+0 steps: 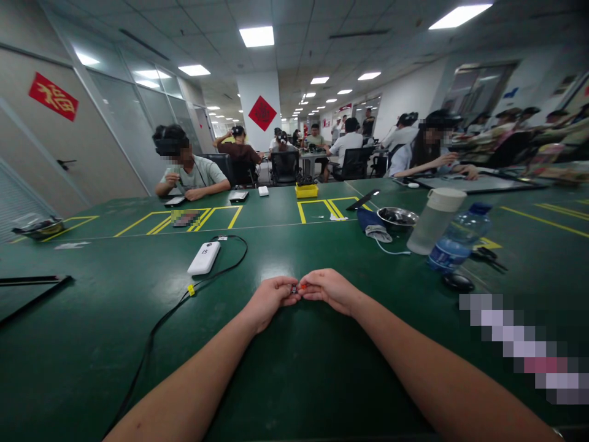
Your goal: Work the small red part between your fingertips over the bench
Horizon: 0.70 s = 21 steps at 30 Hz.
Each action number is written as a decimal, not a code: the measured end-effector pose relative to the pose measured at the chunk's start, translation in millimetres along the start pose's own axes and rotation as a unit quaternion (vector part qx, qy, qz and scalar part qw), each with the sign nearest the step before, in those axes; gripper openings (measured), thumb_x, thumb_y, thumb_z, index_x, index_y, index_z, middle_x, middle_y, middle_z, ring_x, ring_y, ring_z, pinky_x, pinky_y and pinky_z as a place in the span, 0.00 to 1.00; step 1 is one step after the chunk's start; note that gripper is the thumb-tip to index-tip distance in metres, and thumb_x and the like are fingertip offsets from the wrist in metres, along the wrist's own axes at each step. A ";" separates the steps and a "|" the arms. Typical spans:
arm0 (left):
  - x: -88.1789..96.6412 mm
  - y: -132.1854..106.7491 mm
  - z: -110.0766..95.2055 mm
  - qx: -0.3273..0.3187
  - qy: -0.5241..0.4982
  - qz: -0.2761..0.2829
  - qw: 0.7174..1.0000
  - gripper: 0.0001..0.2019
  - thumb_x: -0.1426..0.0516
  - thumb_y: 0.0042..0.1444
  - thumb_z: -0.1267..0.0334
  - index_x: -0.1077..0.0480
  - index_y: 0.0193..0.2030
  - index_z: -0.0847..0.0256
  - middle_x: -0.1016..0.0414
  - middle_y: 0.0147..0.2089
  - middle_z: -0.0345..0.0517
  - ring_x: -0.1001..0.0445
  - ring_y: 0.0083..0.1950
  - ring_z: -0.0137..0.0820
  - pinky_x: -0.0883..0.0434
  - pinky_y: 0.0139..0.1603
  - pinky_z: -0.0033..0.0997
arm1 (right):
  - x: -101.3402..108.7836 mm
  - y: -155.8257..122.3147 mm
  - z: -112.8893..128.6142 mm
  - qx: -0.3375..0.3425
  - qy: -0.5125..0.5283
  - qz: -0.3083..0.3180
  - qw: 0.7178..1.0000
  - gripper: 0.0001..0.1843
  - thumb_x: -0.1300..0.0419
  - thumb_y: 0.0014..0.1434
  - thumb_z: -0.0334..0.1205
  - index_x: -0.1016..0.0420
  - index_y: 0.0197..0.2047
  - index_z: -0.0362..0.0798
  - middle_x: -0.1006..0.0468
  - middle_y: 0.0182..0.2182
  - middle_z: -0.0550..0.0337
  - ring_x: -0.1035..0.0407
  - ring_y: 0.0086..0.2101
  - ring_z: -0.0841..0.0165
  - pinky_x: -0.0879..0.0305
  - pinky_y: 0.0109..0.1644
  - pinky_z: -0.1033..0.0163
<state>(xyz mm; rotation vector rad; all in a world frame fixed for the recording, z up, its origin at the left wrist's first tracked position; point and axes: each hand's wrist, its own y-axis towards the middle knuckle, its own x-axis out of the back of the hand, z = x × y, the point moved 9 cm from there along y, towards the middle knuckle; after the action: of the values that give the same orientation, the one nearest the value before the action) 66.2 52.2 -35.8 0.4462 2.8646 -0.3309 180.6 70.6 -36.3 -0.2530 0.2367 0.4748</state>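
Observation:
Both my hands meet just above the green table (294,380), fingertips almost touching. My left hand (271,299) pinches a small dark-and-silver piece (293,289) between thumb and fingers. In the pinch of my right hand (329,290) is a small orange-red piece (303,286), close against the other one. The fingers cover most of both pieces, so their kind cannot be made out, nor whether they are joined. Left of my hands lies a white power bank (204,258) marked 15, with a black cable (151,334) running toward me.
At the right stand a frosted bottle (435,224) and a blue-labelled water bottle (458,239), with a black mouse (458,282) before them. A metal bowl (397,217) and a yellow box (307,191) sit farther back. Several people work around the tables.

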 end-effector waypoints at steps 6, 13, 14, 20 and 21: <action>1.3 0.6 -0.6 -0.001 -0.002 -0.003 1.000 0.13 0.43 0.52 0.73 0.29 0.46 0.69 0.23 0.39 0.57 0.23 0.37 0.31 0.26 0.43 0.29 | -1.0 -1.4 2.6 0.000 0.009 -0.004 1.000 0.09 0.40 0.56 0.38 0.26 0.35 0.39 0.22 0.33 0.48 0.25 0.33 0.68 0.28 0.41 0.65; 3.1 1.6 0.9 -0.006 -0.015 -0.002 1.000 0.13 0.43 0.52 0.74 0.29 0.46 0.70 0.24 0.39 0.58 0.23 0.38 0.32 0.26 0.43 0.30 | -4.7 -1.9 3.8 0.001 0.012 0.012 1.000 0.09 0.41 0.56 0.38 0.26 0.34 0.39 0.22 0.33 0.48 0.25 0.34 0.68 0.28 0.41 0.65; 3.3 1.8 1.4 -0.006 -0.014 -0.002 1.000 0.13 0.43 0.52 0.74 0.29 0.46 0.69 0.24 0.39 0.58 0.23 0.38 0.32 0.26 0.43 0.31 | -4.7 -1.5 3.6 0.002 0.011 0.012 1.000 0.09 0.42 0.57 0.38 0.26 0.35 0.39 0.22 0.33 0.48 0.25 0.34 0.68 0.28 0.41 0.65; 4.6 2.3 2.2 -0.009 -0.010 -0.006 1.000 0.14 0.43 0.51 0.75 0.29 0.46 0.69 0.24 0.40 0.58 0.23 0.39 0.32 0.27 0.45 0.32 | -3.4 0.1 1.3 -0.001 0.004 0.005 1.000 0.09 0.41 0.57 0.38 0.26 0.35 0.39 0.21 0.32 0.48 0.25 0.32 0.69 0.28 0.40 0.65; 4.6 2.2 2.1 -0.008 -0.008 -0.007 1.000 0.14 0.43 0.51 0.75 0.29 0.46 0.69 0.24 0.40 0.58 0.23 0.39 0.32 0.27 0.44 0.32 | -3.5 0.2 0.9 -0.002 0.002 0.006 1.000 0.09 0.41 0.56 0.38 0.26 0.35 0.39 0.21 0.32 0.48 0.25 0.32 0.69 0.28 0.40 0.65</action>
<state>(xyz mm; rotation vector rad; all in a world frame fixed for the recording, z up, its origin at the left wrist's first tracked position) 63.0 54.9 -39.4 0.4191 2.8530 -0.3131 177.7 69.6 -34.5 -0.2564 0.2422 0.4858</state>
